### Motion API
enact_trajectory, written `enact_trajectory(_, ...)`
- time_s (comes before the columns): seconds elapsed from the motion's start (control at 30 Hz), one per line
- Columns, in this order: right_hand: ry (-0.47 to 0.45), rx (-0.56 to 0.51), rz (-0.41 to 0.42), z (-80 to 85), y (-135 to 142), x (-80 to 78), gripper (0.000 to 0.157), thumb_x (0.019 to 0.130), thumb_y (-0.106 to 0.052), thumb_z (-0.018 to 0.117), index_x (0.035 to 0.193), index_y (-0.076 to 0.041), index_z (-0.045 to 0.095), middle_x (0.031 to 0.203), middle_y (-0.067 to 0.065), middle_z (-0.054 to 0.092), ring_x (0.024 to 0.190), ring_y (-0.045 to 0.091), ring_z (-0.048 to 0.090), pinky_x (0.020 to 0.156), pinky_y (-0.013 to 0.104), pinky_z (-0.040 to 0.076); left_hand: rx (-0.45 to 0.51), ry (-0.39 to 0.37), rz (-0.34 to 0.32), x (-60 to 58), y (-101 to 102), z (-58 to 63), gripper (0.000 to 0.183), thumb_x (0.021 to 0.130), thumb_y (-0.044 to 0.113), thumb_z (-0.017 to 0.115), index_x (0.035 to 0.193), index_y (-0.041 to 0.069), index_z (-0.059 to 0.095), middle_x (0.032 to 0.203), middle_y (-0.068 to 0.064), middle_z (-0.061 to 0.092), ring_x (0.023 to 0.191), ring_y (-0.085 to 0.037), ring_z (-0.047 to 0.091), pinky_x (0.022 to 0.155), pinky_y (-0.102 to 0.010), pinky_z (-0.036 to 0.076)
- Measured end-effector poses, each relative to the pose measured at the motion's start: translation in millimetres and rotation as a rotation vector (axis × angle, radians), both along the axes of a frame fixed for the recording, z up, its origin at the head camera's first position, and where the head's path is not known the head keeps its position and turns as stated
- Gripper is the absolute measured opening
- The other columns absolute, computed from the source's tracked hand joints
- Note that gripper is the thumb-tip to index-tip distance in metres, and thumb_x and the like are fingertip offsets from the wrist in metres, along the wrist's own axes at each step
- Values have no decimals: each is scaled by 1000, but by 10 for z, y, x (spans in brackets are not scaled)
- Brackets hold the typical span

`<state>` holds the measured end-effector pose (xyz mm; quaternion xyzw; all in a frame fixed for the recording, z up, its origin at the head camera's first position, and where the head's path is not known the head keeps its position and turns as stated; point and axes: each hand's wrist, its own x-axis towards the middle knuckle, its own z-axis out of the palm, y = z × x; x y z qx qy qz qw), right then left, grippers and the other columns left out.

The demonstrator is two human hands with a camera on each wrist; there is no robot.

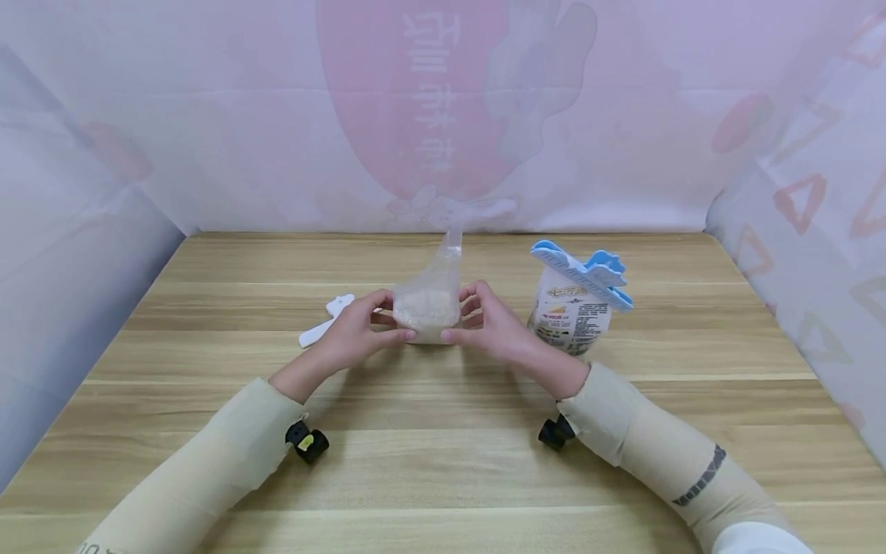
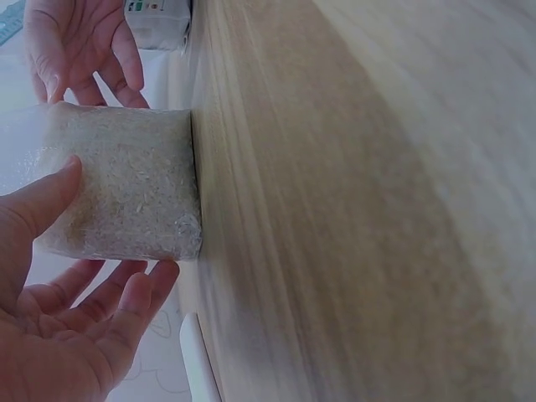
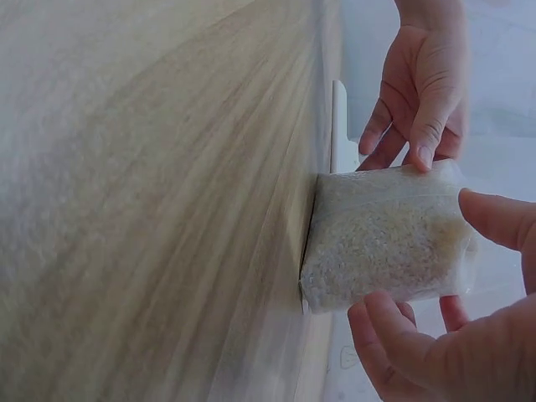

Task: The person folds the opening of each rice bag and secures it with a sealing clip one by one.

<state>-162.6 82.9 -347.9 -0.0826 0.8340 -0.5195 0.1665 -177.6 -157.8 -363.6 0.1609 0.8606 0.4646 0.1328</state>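
Note:
A clear plastic bag of rice (image 1: pixel 428 308) stands upright on the table, its bare upper part rising to a narrow top. My left hand (image 1: pixel 358 331) holds its left side, thumb at the front and fingers along the side. From the other side my right hand (image 1: pixel 493 323) grips the bag in the same way. The left wrist view shows the rice bag (image 2: pixel 126 180) with its base on the wood and the left thumb on its face. Beside the left hand lies a white sealing clip (image 1: pixel 317 332), partly hidden by that hand.
Right of the right hand stands a printed food bag (image 1: pixel 573 312) with blue sealing clips (image 1: pixel 584 273) across its top. The wooden table (image 1: pixel 443 462) meets a white printed cloth (image 1: pixel 228 154) at the back and sides. Small black cameras (image 1: pixel 307 442) hang at both wrists.

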Motion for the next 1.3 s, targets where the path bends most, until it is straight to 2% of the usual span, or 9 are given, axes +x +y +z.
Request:
enact_trajectory(0.27, -13, -38, 14, 24, 14, -7, 49, 89, -13, 74, 125, -9, 41, 123, 16, 51, 120, 36, 57, 92, 38, 53, 5, -9, 5, 3, -6, 1, 48, 89, 18, 76, 126, -1, 54, 128, -20, 61, 118, -37, 64, 96, -43, 55)
enact_trajectory(0.7, 14, -21, 27, 4, 59, -2, 45, 89, -13, 75, 122, -9, 45, 119, 15, 54, 114, 35, 61, 88, 36, 54, -7, -30, 5, 31, 31, 31, 44, 87, 18, 78, 122, 2, 57, 126, -17, 62, 117, -35, 65, 94, -41, 57)
enact_trajectory(0.9, -5, -2, 51, 21, 96, 30, 44, 89, -13, 75, 121, -10, 45, 121, 15, 54, 115, 33, 60, 90, 37, 55, -13, -54, 11, 80, 58, 30, 43, 86, 19, 79, 119, 3, 57, 125, -16, 63, 116, -34, 65, 92, -39, 58)
enact_trajectory(1.07, -1, 24, 91, 65, 152, 98, 43, 89, -13, 75, 118, -10, 45, 118, 13, 54, 114, 32, 61, 88, 36, 55, -1, -57, -9, 144, 75, 21, 44, 84, 21, 81, 115, 4, 56, 121, -15, 63, 113, -33, 66, 91, -37, 58)
enact_trajectory(1.3, 45, 45, 155, 63, 289, 212, 39, 90, -16, 74, 113, -9, 44, 115, 12, 54, 113, 31, 63, 91, 38, 56, 22, -23, -72, 249, 140, 30, 53, 81, 21, 84, 123, 6, 55, 116, -14, 64, 106, -28, 68, 88, -34, 59)
